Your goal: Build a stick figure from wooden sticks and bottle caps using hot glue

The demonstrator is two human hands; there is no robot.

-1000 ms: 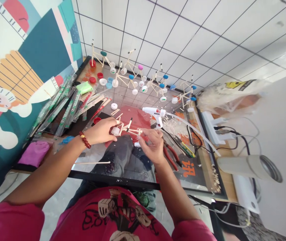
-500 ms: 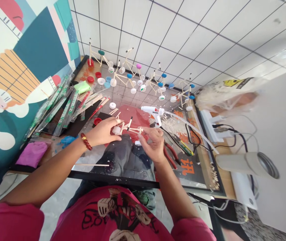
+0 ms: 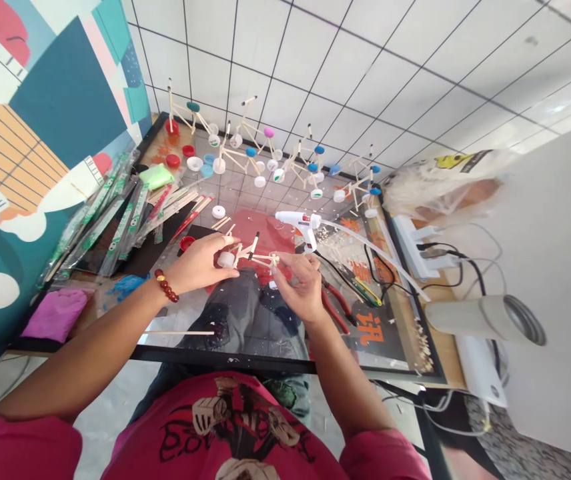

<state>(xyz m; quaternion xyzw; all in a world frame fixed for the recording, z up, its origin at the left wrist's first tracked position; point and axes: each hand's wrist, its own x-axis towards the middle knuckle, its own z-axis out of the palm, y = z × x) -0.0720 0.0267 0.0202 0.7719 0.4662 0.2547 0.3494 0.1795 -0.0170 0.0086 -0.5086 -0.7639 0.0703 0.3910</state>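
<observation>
Between my hands is a small bicycle model (image 3: 262,257) built of thin wooden sticks, with a black-tipped stick as its handlebar. My left hand (image 3: 209,262) is closed round the end that carries a white bottle cap (image 3: 226,259). My right hand (image 3: 301,281) pinches the other end, where the sticks meet, between thumb and forefinger. A white hot glue gun (image 3: 305,225) with a long glue stick in it lies just beyond my right hand. Below that hand, another white piece is partly hidden.
Several finished stick models (image 3: 250,152) line the back by the tiled wall. Wrapped sticks (image 3: 110,217) lie at left near purple clay (image 3: 56,315). Red-handled pliers (image 3: 335,307) and a green-yellow cutter (image 3: 365,291) lie at right, beside a power strip (image 3: 418,247). A loose stick (image 3: 180,333) lies near the front edge.
The whole view has shifted slightly, so everything sits a little further left. Both hands keep their hold on the bicycle model, with hardly any movement.
</observation>
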